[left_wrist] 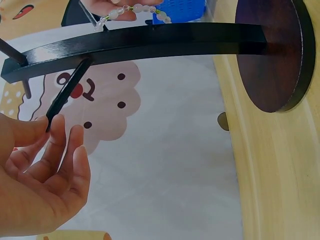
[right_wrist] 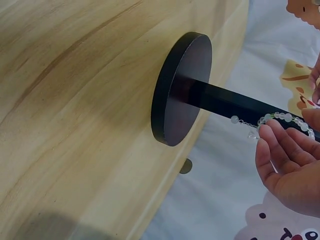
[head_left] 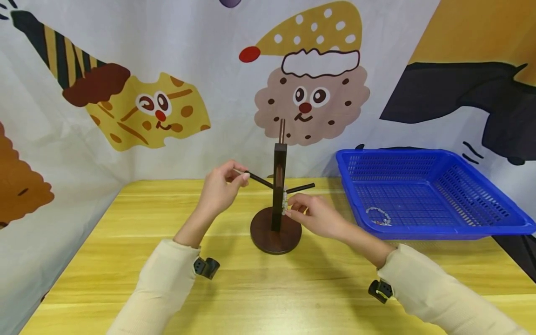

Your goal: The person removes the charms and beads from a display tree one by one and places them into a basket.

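A dark wooden stand [head_left: 278,204] rises from a round base [head_left: 268,237] on the table, with thin black pegs at its sides. With thumb and fingertips, my left hand [head_left: 221,187] pinches the outer end of the left peg [left_wrist: 67,95]. On the post's other side my right hand [head_left: 316,215] holds a bracelet [right_wrist: 285,117] of clear and whitish beads, a short chain with a charm dangling from it. The bracelet lies close against the post, just below the root of the right peg [head_left: 301,188]. Whether it loops over that peg I cannot tell.
At the right of the table stands a blue plastic basket [head_left: 356,204] with another beaded bracelet [head_left: 378,216] inside. A cartoon-printed cloth [head_left: 234,116] hangs behind the yellow wooden table [head_left: 268,298]. A further peg [head_left: 282,130] sits near the stand's top.
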The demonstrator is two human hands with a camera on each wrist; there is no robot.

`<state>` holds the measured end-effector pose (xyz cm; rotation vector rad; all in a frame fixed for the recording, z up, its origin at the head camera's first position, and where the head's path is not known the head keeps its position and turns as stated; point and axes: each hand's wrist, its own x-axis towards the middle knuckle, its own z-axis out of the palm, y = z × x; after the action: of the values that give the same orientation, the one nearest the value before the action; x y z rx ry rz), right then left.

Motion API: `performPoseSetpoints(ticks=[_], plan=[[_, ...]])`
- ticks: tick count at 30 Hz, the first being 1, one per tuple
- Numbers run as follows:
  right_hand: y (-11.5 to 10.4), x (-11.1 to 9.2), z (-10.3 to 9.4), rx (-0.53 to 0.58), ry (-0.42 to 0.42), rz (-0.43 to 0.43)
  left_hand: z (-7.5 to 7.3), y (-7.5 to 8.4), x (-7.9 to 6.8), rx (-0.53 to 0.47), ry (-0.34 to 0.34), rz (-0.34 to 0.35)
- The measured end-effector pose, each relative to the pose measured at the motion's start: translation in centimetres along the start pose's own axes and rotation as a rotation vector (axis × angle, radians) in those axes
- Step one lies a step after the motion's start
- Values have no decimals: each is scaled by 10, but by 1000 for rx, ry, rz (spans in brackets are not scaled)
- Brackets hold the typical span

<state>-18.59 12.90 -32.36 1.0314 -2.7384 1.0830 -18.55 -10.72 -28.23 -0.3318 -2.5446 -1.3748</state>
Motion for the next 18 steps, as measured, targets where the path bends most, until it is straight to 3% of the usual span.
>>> performPoseSetpoints(ticks=[18], plan=[[-3,6,7,4,-14,8,0,0,0,1,-2,8]])
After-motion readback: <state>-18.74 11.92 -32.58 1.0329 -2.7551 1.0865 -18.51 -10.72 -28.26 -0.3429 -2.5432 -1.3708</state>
